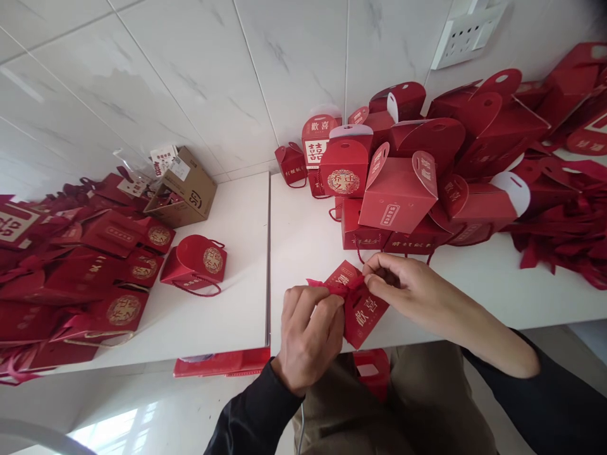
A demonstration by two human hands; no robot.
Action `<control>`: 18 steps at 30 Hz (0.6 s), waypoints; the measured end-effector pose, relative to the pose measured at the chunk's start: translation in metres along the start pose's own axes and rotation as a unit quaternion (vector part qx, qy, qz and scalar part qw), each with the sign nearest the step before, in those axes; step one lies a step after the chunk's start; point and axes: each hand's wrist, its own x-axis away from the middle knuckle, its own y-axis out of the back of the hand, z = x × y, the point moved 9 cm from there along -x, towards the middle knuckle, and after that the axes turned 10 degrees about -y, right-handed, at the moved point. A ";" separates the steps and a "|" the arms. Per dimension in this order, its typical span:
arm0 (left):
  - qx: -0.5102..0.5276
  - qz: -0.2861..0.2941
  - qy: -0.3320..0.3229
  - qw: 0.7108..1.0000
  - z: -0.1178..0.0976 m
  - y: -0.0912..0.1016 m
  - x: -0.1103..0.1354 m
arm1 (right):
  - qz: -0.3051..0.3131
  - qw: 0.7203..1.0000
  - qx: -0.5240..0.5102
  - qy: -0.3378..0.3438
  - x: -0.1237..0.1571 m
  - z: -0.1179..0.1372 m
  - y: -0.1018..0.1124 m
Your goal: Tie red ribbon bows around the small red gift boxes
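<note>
A small red gift box (368, 311) with pale lettering lies at the table's front edge, between my hands. Across its top runs a dark pink ribbon (349, 294), bunched in the middle like a knot or bow. My left hand (310, 328) is closed on the ribbon at the box's left side, its fingers curled. On the other side my right hand (403, 284) pinches the ribbon between thumb and fingertips. Part of the box is hidden behind my left hand.
Many red gift boxes (398, 189) are stacked behind my right hand, with a heap of ribbons (569, 221) at far right. Leftward stand a single red box (194, 262), a cardboard carton (183, 189) and a pile of finished-looking boxes (95, 272). A seam divides the white table (241, 253).
</note>
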 end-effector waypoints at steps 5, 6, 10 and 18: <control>0.026 0.006 0.018 0.999 -0.003 0.004 -0.005 | -0.050 0.999 0.011 0.009 0.003 0.000 0.006; 0.039 0.010 0.031 0.999 -0.002 0.006 -0.005 | -0.053 0.998 0.013 0.008 0.002 -0.001 0.007; 0.127 0.056 0.129 0.982 0.008 0.006 0.004 | -0.056 0.998 0.016 -0.004 0.000 -0.010 0.008; 0.173 0.080 0.229 0.955 0.023 0.003 0.018 | -0.072 0.997 0.000 -0.014 0.001 -0.010 0.005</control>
